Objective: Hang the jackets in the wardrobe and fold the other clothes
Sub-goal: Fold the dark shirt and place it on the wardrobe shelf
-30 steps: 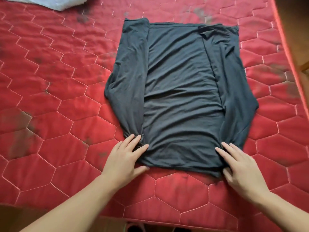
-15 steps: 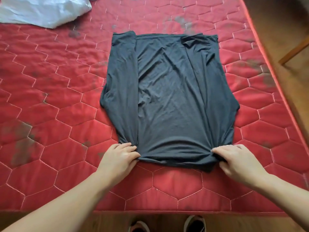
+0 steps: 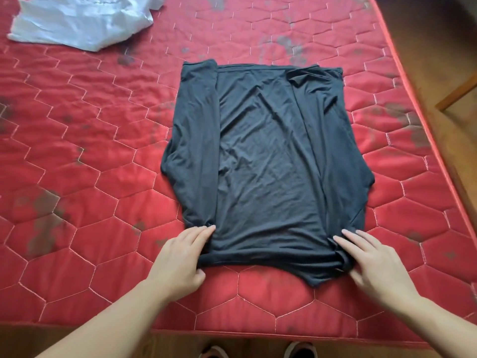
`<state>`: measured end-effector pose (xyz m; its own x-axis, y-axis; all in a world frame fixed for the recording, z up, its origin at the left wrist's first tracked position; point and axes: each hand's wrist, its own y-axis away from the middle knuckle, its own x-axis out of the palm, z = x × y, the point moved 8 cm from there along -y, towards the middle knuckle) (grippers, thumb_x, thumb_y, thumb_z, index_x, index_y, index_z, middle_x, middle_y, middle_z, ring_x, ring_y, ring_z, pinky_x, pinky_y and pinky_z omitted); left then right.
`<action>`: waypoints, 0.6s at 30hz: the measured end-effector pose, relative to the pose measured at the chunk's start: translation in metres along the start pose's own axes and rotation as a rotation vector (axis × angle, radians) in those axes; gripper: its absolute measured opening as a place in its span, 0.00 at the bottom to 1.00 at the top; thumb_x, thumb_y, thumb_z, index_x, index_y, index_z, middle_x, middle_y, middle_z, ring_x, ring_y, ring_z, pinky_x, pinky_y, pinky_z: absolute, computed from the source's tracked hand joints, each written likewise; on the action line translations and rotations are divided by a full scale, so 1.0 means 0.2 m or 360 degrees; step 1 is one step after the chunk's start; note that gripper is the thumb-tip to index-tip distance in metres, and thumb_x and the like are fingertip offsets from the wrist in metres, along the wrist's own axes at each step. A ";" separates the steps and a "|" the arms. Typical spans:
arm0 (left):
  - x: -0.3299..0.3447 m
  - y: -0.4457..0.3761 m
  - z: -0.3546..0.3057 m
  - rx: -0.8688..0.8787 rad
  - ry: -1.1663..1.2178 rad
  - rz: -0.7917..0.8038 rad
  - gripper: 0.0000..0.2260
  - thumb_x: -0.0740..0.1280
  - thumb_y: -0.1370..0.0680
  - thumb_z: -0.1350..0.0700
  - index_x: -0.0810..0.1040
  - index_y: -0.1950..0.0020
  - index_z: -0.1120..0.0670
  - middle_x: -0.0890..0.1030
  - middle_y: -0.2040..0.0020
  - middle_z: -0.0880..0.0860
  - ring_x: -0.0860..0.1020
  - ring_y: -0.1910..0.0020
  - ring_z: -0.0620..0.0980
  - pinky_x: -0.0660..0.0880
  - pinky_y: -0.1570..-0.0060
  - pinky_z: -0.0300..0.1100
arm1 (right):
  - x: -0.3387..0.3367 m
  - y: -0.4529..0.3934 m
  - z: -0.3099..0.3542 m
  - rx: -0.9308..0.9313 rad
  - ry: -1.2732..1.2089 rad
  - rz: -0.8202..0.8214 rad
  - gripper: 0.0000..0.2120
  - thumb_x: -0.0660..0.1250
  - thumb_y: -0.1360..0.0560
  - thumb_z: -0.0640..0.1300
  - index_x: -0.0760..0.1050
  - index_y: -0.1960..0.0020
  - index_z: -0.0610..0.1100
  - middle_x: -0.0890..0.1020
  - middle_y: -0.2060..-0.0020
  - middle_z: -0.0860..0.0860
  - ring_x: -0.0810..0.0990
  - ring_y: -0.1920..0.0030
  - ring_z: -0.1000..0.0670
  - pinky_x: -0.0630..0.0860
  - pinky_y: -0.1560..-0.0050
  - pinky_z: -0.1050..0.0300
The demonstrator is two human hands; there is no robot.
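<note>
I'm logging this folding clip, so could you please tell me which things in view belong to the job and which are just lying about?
In the job:
- dark shirt, sleeves folded in, flat on the mattress
- left hand at its near left corner
- right hand at its near right corner
- white garment, far left, possibly next to fold

Lying about:
- shoes
- wooden leg on the floor
</note>
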<state>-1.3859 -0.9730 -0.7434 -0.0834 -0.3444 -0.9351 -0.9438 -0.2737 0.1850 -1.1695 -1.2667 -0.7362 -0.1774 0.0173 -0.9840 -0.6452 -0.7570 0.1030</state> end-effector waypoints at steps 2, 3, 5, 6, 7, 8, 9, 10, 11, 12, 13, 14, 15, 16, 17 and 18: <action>0.01 -0.04 0.00 -0.0002 -0.0051 -0.0056 0.30 0.69 0.41 0.56 0.81 0.38 0.52 0.81 0.40 0.51 0.80 0.41 0.53 0.81 0.55 0.47 | 0.01 -0.03 -0.01 0.0135 -0.0136 0.0002 0.31 0.80 0.45 0.33 0.83 0.44 0.48 0.83 0.42 0.47 0.81 0.41 0.41 0.78 0.53 0.45; 0.01 -0.05 0.00 -0.0031 -0.0050 -0.0115 0.24 0.69 0.40 0.57 0.84 0.44 0.52 0.83 0.43 0.51 0.82 0.44 0.53 0.82 0.60 0.47 | 0.02 -0.04 -0.02 0.0246 -0.0230 -0.0001 0.27 0.78 0.42 0.32 0.83 0.45 0.49 0.83 0.42 0.48 0.80 0.39 0.42 0.77 0.49 0.44; 0.01 -0.05 0.00 -0.0044 -0.0037 -0.0231 0.17 0.68 0.38 0.58 0.86 0.51 0.51 0.85 0.47 0.50 0.83 0.47 0.53 0.81 0.63 0.45 | 0.04 -0.03 -0.05 0.0454 -0.0396 -0.0007 0.22 0.74 0.35 0.32 0.83 0.45 0.50 0.80 0.38 0.49 0.76 0.36 0.43 0.73 0.40 0.43; 0.00 -0.04 -0.01 -0.0039 -0.0034 -0.0254 0.15 0.68 0.37 0.58 0.86 0.53 0.50 0.85 0.47 0.50 0.84 0.48 0.53 0.81 0.62 0.45 | 0.04 -0.02 -0.04 0.0494 -0.0442 -0.0016 0.21 0.72 0.34 0.32 0.83 0.44 0.49 0.78 0.35 0.48 0.74 0.35 0.43 0.71 0.37 0.43; 0.00 -0.03 -0.02 -0.0013 -0.0051 -0.0275 0.14 0.68 0.37 0.58 0.87 0.54 0.50 0.85 0.47 0.50 0.83 0.48 0.53 0.80 0.60 0.46 | 0.03 -0.01 -0.05 0.0564 -0.0512 -0.0037 0.22 0.70 0.33 0.31 0.82 0.42 0.48 0.75 0.34 0.46 0.73 0.34 0.42 0.68 0.34 0.45; -0.01 -0.02 -0.02 0.0009 -0.0081 -0.0278 0.14 0.68 0.37 0.57 0.86 0.54 0.50 0.85 0.47 0.51 0.83 0.47 0.53 0.80 0.57 0.47 | 0.02 0.01 -0.06 0.0704 -0.0648 -0.0071 0.23 0.68 0.31 0.29 0.80 0.40 0.46 0.73 0.33 0.44 0.72 0.35 0.42 0.66 0.32 0.46; -0.02 -0.01 -0.03 0.0018 -0.0122 -0.0276 0.14 0.68 0.37 0.56 0.86 0.54 0.49 0.85 0.47 0.50 0.82 0.46 0.53 0.78 0.53 0.48 | 0.02 0.04 -0.08 0.0901 -0.0855 -0.0118 0.23 0.66 0.30 0.29 0.78 0.37 0.45 0.73 0.35 0.43 0.73 0.38 0.43 0.66 0.32 0.47; -0.03 -0.01 -0.04 0.0004 -0.0149 -0.0253 0.15 0.67 0.37 0.53 0.85 0.53 0.47 0.84 0.46 0.50 0.81 0.45 0.53 0.76 0.49 0.49 | 0.04 0.08 -0.12 0.1155 -0.1101 -0.0160 0.22 0.63 0.28 0.30 0.75 0.36 0.43 0.75 0.40 0.42 0.75 0.44 0.43 0.69 0.35 0.47; -0.03 -0.01 -0.07 -0.0013 -0.0153 -0.0230 0.17 0.66 0.37 0.50 0.84 0.50 0.46 0.82 0.46 0.49 0.79 0.43 0.53 0.72 0.45 0.51 | 0.06 0.11 -0.14 0.1413 -0.1343 -0.0186 0.19 0.62 0.26 0.34 0.74 0.35 0.43 0.78 0.46 0.44 0.77 0.51 0.44 0.73 0.40 0.46; -0.04 -0.02 -0.12 -0.0021 -0.0134 -0.0206 0.19 0.65 0.37 0.47 0.83 0.48 0.46 0.81 0.45 0.48 0.77 0.42 0.53 0.68 0.42 0.52 | 0.09 0.14 -0.13 0.1629 -0.1563 -0.0186 0.16 0.62 0.24 0.40 0.74 0.36 0.43 0.79 0.51 0.45 0.79 0.56 0.45 0.77 0.48 0.45; -0.04 -0.04 -0.18 -0.0008 -0.0096 -0.0178 0.22 0.65 0.37 0.45 0.81 0.45 0.45 0.79 0.43 0.48 0.75 0.41 0.53 0.66 0.40 0.53 | 0.12 0.16 -0.10 0.1777 -0.1733 -0.0164 0.15 0.63 0.23 0.47 0.75 0.39 0.44 0.80 0.54 0.47 0.80 0.59 0.45 0.78 0.55 0.48; -0.03 -0.07 -0.26 0.0028 -0.0030 -0.0137 0.24 0.65 0.37 0.44 0.80 0.42 0.45 0.79 0.42 0.48 0.74 0.39 0.52 0.67 0.39 0.53 | 0.14 0.16 -0.08 0.1856 -0.1835 -0.0132 0.17 0.64 0.24 0.55 0.76 0.43 0.44 0.81 0.55 0.48 0.81 0.60 0.44 0.77 0.60 0.52; -0.02 -0.11 -0.34 0.0085 0.0054 -0.0110 0.25 0.65 0.37 0.43 0.79 0.40 0.45 0.78 0.41 0.47 0.74 0.38 0.52 0.69 0.40 0.51 | 0.14 0.14 -0.05 0.1907 -0.1886 -0.0096 0.20 0.66 0.27 0.60 0.76 0.49 0.44 0.81 0.58 0.48 0.80 0.62 0.44 0.73 0.65 0.56; 0.00 -0.15 -0.43 0.0145 0.0155 -0.0100 0.26 0.64 0.35 0.43 0.78 0.38 0.46 0.78 0.40 0.47 0.74 0.37 0.51 0.71 0.40 0.50 | 0.15 0.12 -0.03 0.1933 -0.1937 -0.0089 0.20 0.69 0.28 0.61 0.75 0.54 0.44 0.78 0.63 0.48 0.77 0.65 0.46 0.69 0.68 0.57; 0.01 -0.20 -0.51 0.0188 0.0271 -0.0095 0.26 0.64 0.34 0.44 0.78 0.37 0.46 0.78 0.39 0.47 0.74 0.36 0.50 0.73 0.40 0.49 | 0.14 0.10 -0.01 0.1943 -0.2014 -0.0090 0.16 0.71 0.28 0.58 0.73 0.57 0.45 0.74 0.66 0.46 0.72 0.69 0.47 0.65 0.69 0.58; 0.02 -0.25 -0.59 0.0206 0.0404 -0.0067 0.27 0.63 0.33 0.44 0.76 0.34 0.47 0.77 0.37 0.47 0.74 0.36 0.49 0.73 0.39 0.48 | 0.14 0.07 0.01 0.1932 -0.2082 -0.0086 0.13 0.72 0.27 0.53 0.73 0.59 0.46 0.72 0.69 0.46 0.69 0.72 0.48 0.63 0.69 0.58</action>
<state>-1.3025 -1.0661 -0.7209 0.0236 -0.5533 -0.8327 -0.9791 -0.1811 0.0925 -1.1848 -1.2753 -0.7621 -0.1661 0.9371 -0.3070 -0.6943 0.1100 0.7113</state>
